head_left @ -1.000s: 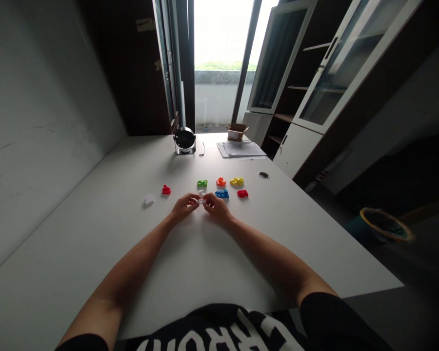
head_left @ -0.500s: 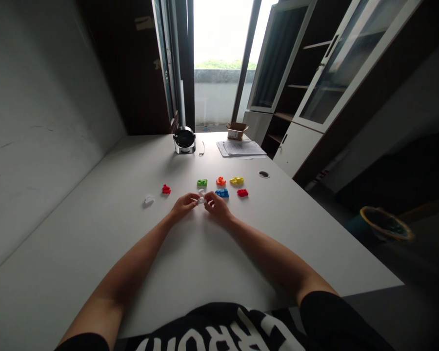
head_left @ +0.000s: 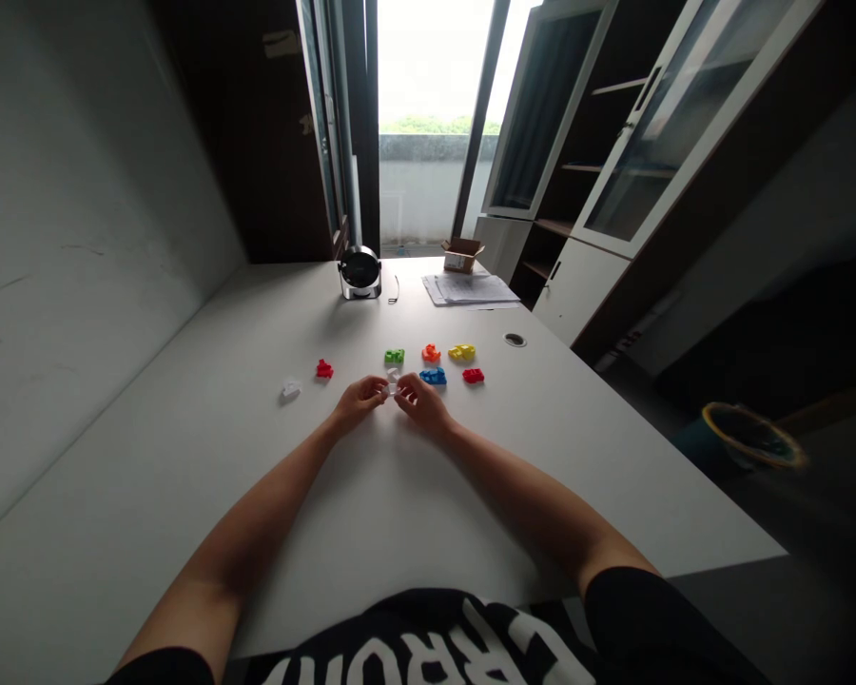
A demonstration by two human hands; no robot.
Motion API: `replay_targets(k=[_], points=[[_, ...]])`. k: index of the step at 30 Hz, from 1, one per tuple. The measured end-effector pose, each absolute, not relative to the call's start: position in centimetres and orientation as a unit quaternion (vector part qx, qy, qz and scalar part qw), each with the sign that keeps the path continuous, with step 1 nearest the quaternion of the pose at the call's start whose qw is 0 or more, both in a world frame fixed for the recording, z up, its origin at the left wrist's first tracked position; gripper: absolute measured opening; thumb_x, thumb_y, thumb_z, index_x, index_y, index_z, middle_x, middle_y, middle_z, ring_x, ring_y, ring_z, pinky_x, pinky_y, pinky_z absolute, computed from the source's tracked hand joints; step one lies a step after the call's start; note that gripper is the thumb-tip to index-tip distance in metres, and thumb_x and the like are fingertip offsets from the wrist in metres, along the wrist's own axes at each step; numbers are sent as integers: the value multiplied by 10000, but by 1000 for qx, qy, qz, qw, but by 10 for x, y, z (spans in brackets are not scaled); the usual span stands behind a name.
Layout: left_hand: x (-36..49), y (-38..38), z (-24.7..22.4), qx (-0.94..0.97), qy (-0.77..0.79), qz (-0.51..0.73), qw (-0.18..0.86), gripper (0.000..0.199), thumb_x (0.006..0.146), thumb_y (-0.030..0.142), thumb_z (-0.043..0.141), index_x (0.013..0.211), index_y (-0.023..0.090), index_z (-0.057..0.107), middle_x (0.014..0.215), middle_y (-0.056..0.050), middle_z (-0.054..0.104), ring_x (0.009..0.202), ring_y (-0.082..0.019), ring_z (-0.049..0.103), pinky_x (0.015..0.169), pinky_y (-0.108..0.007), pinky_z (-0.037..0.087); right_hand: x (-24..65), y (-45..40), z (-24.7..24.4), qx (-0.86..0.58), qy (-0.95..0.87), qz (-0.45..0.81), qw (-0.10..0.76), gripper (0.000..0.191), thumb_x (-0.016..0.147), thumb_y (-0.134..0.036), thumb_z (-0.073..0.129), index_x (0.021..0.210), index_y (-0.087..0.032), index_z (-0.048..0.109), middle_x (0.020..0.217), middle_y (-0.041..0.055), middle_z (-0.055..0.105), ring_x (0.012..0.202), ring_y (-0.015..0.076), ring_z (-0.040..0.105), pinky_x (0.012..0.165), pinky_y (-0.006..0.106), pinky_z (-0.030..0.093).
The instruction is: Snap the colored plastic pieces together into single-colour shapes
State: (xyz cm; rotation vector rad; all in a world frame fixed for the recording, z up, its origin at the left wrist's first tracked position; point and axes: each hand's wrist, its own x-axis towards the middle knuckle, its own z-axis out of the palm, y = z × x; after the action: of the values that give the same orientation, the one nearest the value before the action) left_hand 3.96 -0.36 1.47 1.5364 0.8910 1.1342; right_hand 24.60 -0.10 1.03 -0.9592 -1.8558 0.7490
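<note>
My left hand [head_left: 360,401] and my right hand [head_left: 422,403] meet at the middle of the white table [head_left: 206,476], their fingertips pinching a small translucent white plastic piece [head_left: 393,388]. Just beyond it lies a second white piece [head_left: 393,375], partly hidden by my fingers. Close to my right hand is a blue piece [head_left: 433,377]. Farther out are a green piece [head_left: 394,357], an orange piece [head_left: 431,353], a yellow piece [head_left: 461,352] and a red piece [head_left: 473,375]. To the left lie another red piece [head_left: 323,369] and a white piece [head_left: 292,388].
A round black-and-chrome desk fan [head_left: 360,274], a small cardboard box [head_left: 463,256] and a stack of papers [head_left: 469,291] stand at the far end. A cable grommet [head_left: 515,340] is set in the tabletop. A wall runs along the left side, and a glass-door cabinet [head_left: 542,114] stands at the right.
The view has shifted slightly, with the table a little higher in the picture. My hands stay together around the small white piece, with only slight finger movement.
</note>
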Motion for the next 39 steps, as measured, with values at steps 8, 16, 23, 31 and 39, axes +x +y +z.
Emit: replay_targets(k=[8, 16, 23, 31, 39], points=[[38, -6, 18, 647, 386, 460, 469, 332, 810, 387, 780, 1061, 178, 716, 838, -44, 711, 769, -168, 644, 721, -282, 478, 249, 1, 8, -418, -741, 310, 425, 229, 916, -405, 594, 1083, -249, 612, 748, -21, 676, 637, 149, 600, 623, 263, 462], [37, -8, 22, 645, 377, 458, 482, 349, 794, 375, 790, 1067, 172, 712, 947, -73, 726, 816, -178, 659, 737, -288, 494, 248, -2, 12, -419, -742, 301, 428, 216, 877, -405, 634, 1008, -234, 627, 734, -21, 657, 625, 142, 560, 610, 256, 441], [40, -8, 26, 624, 361, 451, 527, 374, 856, 386, 723, 1140, 152, 657, 999, -87, 717, 829, -178, 685, 793, -329, 532, 246, -6, 15, -396, -760, 266, 442, 147, 904, -365, 606, 920, -220, 621, 764, -1, 659, 640, 139, 567, 617, 258, 450], [39, -7, 24, 615, 353, 459, 535, 436, 820, 378, 779, 1175, 166, 642, 978, -68, 703, 844, -164, 675, 806, -312, 528, 247, -6, 15, -400, -757, 255, 449, 142, 897, -359, 603, 905, -218, 617, 835, 26, 676, 693, 152, 604, 634, 268, 490], [39, -10, 24, 611, 350, 471, 531, 421, 782, 382, 820, 1109, 164, 670, 961, -64, 713, 851, -174, 669, 761, -284, 500, 246, -6, 15, -405, -749, 299, 431, 221, 902, -409, 624, 1037, -235, 639, 791, 14, 692, 664, 157, 608, 623, 272, 485]])
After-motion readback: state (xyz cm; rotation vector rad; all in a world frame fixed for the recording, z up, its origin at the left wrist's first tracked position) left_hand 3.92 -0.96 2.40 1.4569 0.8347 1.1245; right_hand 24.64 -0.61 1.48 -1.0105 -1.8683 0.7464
